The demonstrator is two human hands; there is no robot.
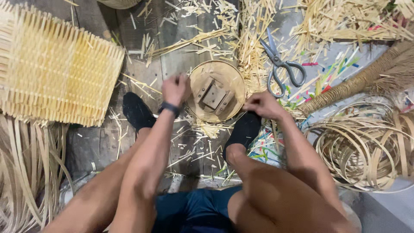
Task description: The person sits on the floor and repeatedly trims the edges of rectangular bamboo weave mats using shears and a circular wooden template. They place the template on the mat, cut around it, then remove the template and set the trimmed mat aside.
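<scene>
Head view, the only one I have. I look straight down at a seated person's bare knees, dark socks and a wooden plank floor littered with bamboo offcuts.

At centre lies a round woven disc, its underside up, with small wooden blocks fixed across its middle. It rests on the floor between the two feet.

The left hand sits at the disc's 9 o'clock edge, fingers curled inward and touching the rim; a dark wristband circles the wrist. I cannot tell whether it pinches anything. The right hand sits at the disc's 4 o'clock edge, closed into a loose fist against the rim; what the fingers hold is hidden.

A pair of grey-handled scissors lies at 1 o'clock from the disc, near but apart, blades shut. A flat woven bamboo panel lies at 9 o'clock, well apart. Coiled bamboo strips lie at 4 o'clock. A bound bundle of brown fibre lies at 3 o'clock.
</scene>
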